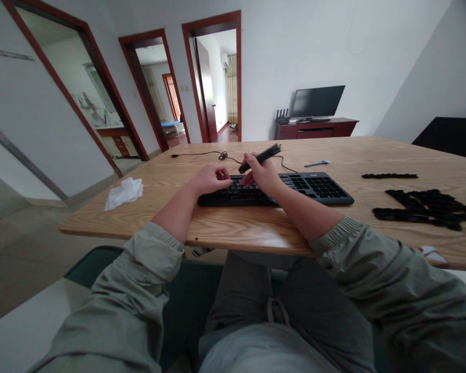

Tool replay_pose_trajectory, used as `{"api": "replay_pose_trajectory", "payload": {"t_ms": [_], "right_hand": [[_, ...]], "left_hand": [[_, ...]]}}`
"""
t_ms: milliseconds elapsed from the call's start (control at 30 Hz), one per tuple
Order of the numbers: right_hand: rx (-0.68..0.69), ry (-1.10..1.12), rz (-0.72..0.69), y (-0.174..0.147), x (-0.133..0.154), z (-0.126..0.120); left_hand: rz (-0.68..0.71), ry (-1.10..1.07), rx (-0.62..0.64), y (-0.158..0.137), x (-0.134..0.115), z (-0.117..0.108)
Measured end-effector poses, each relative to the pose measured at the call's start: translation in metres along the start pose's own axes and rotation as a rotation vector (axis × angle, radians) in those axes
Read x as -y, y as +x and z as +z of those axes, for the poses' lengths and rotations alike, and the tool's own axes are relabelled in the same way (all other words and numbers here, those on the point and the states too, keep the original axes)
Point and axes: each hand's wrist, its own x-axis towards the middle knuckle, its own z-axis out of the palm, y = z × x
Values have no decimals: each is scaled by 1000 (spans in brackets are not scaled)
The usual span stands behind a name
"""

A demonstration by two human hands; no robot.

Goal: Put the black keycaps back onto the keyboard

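Observation:
A black keyboard (326,194) lies on the wooden table in front of me. Its right part shows open square cells without keycaps. My left hand (210,180) rests over its left end, fingers curled and thumb close to the fingertips; whatever is between them is hidden. Over the middle of the keyboard, my right hand (261,173) is closed around a dark brush-like tool (268,153), tilted with its blurred end up to the right. Lower fingers of that hand reach down to the keys. Behind, the keyboard's black cable (194,154) runs left to a plug.
Black keycaps (427,207) lie clustered at the table's right, with a separate row (389,176) behind them. A thin blue tool (317,163) is beyond the keyboard. Crumpled white tissue (124,193) sits at the left edge. A television (318,101) stands against the far wall.

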Motion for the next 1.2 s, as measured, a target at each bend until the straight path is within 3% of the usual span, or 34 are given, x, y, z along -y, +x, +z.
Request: {"api": "replay_pose_trajectory", "payload": {"t_ms": [100, 233, 467, 767, 1200], "right_hand": [[22, 34, 69, -1, -4, -3], [86, -73, 49, -2, -14, -7], [154, -196, -4, -8, -12, -5], [131, -436, -265, -6, -8, -13], [128, -601, -263, -6, -3, -15]], "left_hand": [[-14, 19, -13, 1, 2, 0], [-7, -26, 48, 3, 1, 1], [154, -4, 156, 1, -16, 0], [141, -37, 99, 2, -20, 10], [117, -75, 30, 4, -26, 19]]}}
